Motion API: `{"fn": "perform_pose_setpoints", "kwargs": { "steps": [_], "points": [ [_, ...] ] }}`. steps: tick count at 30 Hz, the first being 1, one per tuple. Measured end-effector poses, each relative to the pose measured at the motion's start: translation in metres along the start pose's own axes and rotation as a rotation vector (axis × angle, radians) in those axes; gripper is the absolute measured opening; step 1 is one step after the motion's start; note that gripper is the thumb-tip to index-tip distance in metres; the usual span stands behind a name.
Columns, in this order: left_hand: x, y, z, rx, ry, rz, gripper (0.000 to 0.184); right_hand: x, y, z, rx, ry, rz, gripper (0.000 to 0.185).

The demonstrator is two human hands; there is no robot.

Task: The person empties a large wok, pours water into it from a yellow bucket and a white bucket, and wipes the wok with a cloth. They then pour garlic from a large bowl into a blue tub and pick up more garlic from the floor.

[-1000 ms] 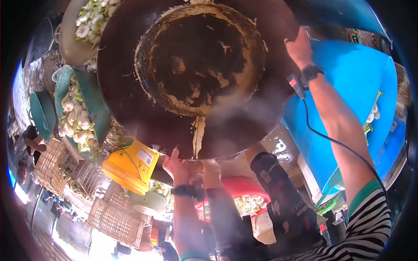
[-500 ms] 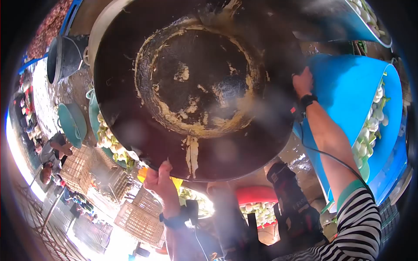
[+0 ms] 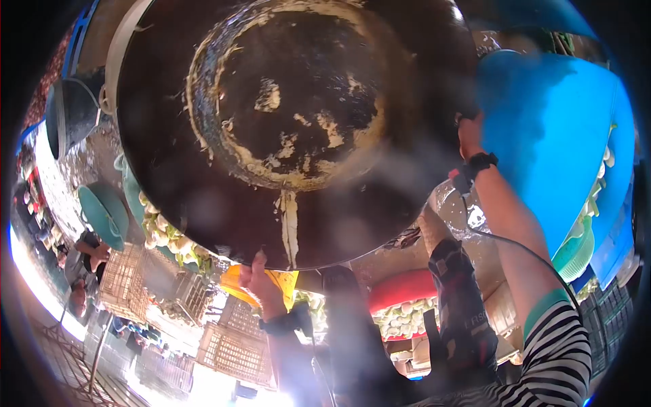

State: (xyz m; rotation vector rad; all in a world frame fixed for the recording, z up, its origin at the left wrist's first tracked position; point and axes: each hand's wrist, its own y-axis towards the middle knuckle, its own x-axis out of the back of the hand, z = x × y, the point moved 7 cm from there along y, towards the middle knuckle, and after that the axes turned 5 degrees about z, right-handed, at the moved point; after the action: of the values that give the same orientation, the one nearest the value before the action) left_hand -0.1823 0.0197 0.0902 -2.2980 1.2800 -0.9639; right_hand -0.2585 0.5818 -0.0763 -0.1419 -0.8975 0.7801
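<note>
A large dark round basin [image 3: 224, 220] fills the upper middle, its stained underside with a pale ring and strip facing me. My left hand [image 3: 263, 288] grips its lower rim, thumb on the surface and the other fingers hidden. My right hand [image 3: 470, 136] holds the right rim, beside a big blue tub [image 3: 542, 136]. Both wrists wear dark bands, and a cable runs along my right arm. Below the basin, a red tub [image 3: 403, 290] of white bulbs [image 3: 407, 319] stands between my legs. What the basin holds, if anything, is hidden.
Left of the basin are a dark bucket [image 3: 76, 115], a green bucket [image 3: 105, 216] and a heap of bulbs [image 3: 163, 234]. A yellow bucket [image 3: 234, 281] and wicker crates [image 3: 234, 342] lie lower down. Another person [image 3: 85, 258] is at the far left. A green basket [image 3: 576, 251] sits at the right.
The basin, still in both hands, first shifted down in view, then back up and slightly left. The view has turned, bringing the dark bucket in at the left.
</note>
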Motion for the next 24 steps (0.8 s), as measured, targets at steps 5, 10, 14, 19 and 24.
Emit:
{"fn": "perform_pose_setpoints", "kwargs": {
  "steps": [5,10,14,19,24],
  "points": [
    [0.012,0.005,0.006,-0.024,0.225,-0.068,0.015,0.010,0.005,0.007,-0.049,-0.048,0.061,0.040],
    [0.002,0.003,-0.004,0.002,-0.024,-0.042,0.014,0.027,0.030,0.001,-0.024,-0.398,0.076,0.029],
    [0.006,-0.019,-0.047,-0.065,-0.057,-0.037,0.013,0.044,0.026,-0.023,-0.128,-0.463,0.039,0.026],
    [0.027,-0.040,-0.058,0.060,0.029,-0.064,0.019,0.074,-0.015,0.012,-0.162,-0.680,-0.014,0.023],
    [0.043,-0.065,-0.015,0.183,-0.035,-0.167,0.016,0.081,-0.022,0.046,-0.079,-0.504,0.027,0.015]
  ]
}}
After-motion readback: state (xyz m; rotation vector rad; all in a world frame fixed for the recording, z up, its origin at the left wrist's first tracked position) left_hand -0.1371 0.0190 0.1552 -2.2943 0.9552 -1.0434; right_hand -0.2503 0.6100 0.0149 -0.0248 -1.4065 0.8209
